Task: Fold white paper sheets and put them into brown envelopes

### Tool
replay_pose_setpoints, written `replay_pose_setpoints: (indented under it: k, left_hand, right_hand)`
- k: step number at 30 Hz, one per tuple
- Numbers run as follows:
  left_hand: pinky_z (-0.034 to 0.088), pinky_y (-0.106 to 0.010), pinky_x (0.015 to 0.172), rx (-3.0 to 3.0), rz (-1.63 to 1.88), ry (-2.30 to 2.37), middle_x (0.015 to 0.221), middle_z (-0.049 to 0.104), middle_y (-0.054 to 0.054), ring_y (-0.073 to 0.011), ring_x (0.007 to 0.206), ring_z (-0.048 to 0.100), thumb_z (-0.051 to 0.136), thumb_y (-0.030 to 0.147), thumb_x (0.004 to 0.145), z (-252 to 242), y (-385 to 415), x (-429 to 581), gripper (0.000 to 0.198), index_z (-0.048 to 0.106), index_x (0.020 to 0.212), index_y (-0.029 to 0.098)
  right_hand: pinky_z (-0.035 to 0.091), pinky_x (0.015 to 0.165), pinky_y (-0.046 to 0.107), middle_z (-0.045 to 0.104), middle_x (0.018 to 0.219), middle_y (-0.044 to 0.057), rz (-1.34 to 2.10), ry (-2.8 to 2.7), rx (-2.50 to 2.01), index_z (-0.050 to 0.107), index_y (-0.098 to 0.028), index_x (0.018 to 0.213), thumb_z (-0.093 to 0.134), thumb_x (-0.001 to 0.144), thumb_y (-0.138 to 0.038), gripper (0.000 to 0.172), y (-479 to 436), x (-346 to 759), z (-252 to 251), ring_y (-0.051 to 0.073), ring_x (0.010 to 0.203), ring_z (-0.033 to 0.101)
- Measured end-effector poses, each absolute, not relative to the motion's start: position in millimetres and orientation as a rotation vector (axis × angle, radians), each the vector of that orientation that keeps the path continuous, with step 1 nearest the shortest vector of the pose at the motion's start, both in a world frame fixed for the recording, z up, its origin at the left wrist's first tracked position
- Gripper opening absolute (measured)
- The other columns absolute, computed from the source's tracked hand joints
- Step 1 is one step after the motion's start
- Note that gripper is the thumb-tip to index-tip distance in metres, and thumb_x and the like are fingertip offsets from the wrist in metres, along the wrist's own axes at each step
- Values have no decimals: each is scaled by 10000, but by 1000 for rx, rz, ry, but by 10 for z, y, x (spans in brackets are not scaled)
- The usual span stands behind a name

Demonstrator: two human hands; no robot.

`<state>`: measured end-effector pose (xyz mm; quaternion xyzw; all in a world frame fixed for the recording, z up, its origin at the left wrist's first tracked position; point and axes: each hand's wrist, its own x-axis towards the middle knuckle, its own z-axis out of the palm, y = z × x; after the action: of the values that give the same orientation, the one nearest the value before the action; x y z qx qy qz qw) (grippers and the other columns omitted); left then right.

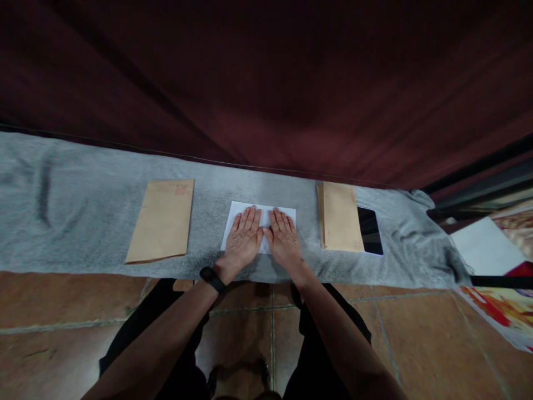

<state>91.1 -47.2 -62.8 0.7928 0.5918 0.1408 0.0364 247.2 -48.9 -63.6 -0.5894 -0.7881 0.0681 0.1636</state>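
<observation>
A white sheet of paper [265, 215] lies flat on the grey cloth in front of me. My left hand [245, 236] rests palm down on its left half, fingers stretched out. On the right half lies my right hand [283, 236], also flat with straight fingers. The two thumbs nearly meet over the middle of the sheet. Off to the left sits a brown paper envelope [163, 222] with red print near its top corner. To the right is a stack of brown envelopes [342, 219], apart from my right hand.
Partly under the right-hand envelopes lies a dark-screened phone [370, 230]. The narrow surface is covered by a grey cloth [95, 205]. Behind it hangs a dark red curtain [266, 100]. Printed sheets [506, 311] lie at the far right, over a tiled floor [420, 328].
</observation>
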Motion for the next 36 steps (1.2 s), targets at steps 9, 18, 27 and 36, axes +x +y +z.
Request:
replay_pose_setpoints:
  k: [9, 18, 27, 36]
  left_hand:
    - [241, -487, 1298, 2411, 496, 1867, 1677, 324, -186, -278, 1586, 260, 277, 303, 1056, -633, -471, 838, 609, 358, 1593, 26]
    - [245, -503, 1294, 2405, 542, 1871, 1670, 323, -209, -286, 1589, 246, 287, 318, 1051, -652, -478, 747, 624, 347, 1594, 15]
    - [246, -514, 1292, 2399, 529, 1886, 1669, 323, -215, -294, 1588, 249, 278, 325, 1049, -607, -493, 751, 633, 335, 1597, 14]
    - [231, -516, 1295, 2368, 470, 1947, 1659, 331, -249, -323, 1577, 277, 270, 332, 1052, -584, -498, 742, 641, 356, 1575, -29]
  right_hand:
    - [250, 1280, 498, 344, 1676, 155, 89, -2231, -1718, 353, -93, 1615, 366, 1100, -429, 615, -487, 2574, -651, 290, 1558, 329]
    - [248, 1280, 488, 374, 1661, 171, 57, -2223, -1757, 363, -66, 1603, 366, 1101, -435, 623, -496, 2662, -646, 287, 1554, 336]
    - [242, 1279, 507, 376, 1655, 183, 76, -2220, -1774, 351, -66, 1610, 392, 1093, -447, 643, -507, 2739, -611, 301, 1557, 330]
    - [224, 1274, 553, 382, 1645, 208, 73, -2164, -1823, 402, -20, 1571, 361, 1100, -417, 618, -493, 2792, -594, 333, 1536, 361]
